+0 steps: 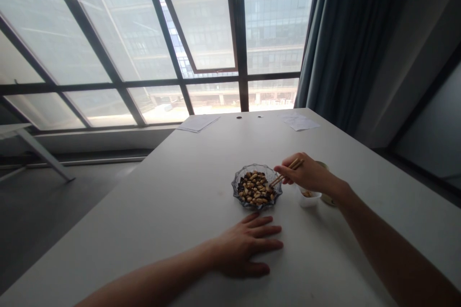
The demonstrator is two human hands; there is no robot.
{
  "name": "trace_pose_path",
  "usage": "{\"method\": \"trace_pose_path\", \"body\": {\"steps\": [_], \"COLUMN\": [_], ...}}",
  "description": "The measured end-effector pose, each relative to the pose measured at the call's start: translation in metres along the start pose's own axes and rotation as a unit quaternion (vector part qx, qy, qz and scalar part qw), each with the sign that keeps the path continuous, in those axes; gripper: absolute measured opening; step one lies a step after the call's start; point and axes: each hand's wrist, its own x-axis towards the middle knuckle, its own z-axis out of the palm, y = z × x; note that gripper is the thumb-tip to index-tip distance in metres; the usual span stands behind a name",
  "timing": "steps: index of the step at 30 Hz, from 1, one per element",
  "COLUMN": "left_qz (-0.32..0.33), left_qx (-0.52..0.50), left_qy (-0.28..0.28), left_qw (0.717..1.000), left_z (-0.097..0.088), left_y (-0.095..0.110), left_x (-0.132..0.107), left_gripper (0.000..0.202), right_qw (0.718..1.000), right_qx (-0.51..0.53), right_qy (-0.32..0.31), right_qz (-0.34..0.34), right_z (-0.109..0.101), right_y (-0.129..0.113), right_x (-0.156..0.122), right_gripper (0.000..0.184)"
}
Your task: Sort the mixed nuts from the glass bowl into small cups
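Note:
A pair of wooden chopsticks (284, 173) is gripped in my right hand (301, 171), their tips down at the right side of a scalloped glass bowl (236, 195). Inside the bowl lies a heap of pale nuts (257, 192), perhaps peanuts, mixed with dark pieces. My left hand (248, 244) rests on the table just in front of the bowl, fingers spread and holding nothing. Below my right wrist stands a small white cup (309, 200) with some brownish contents. Behind it, a rounded container (329, 200) is mostly covered by my wrist.
The white table (173, 211) stretches toward the windows. Papers (199, 123) lie at its far left corner, and more papers (301, 121) at the far right. Two small round dark spots sit near the far edge. A dark curtain (334, 48) hangs at the right.

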Motion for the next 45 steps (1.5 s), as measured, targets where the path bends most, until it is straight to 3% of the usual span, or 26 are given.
{"method": "trace_pose_path", "body": {"steps": [11,25,32,36,45], "left_qz": [-0.001,0.002,0.004,0.004,0.001], "left_qx": [-0.001,-0.004,-0.002,-0.004,-0.001], "left_qy": [0.0,0.001,0.008,0.007,0.004], "left_qw": [1.0,1.0,1.0,1.0,1.0], "left_z": [0.0,0.001,0.004,0.003,0.001], "left_y": [0.0,-0.002,-0.004,-0.003,-0.001], "left_x": [0.001,0.0,-0.001,0.0,0.0], "left_gripper": [0.063,0.063,0.064,0.064,0.062], "right_qw": [0.996,0.997,0.999,1.0,0.998], "right_qx": [-0.038,-0.019,0.033,0.023,-0.035], "right_qy": [0.08,0.066,0.02,0.004,0.059], "right_qz": [-0.019,-0.045,0.013,0.001,-0.014], "right_z": [-0.007,-0.015,0.005,0.014,0.016], "right_y": [-0.008,-0.009,-0.007,-0.003,-0.006], "right_x": [-0.006,-0.01,-0.002,0.003,0.003], "right_gripper": [0.053,0.05,0.046,0.05,0.057]}}
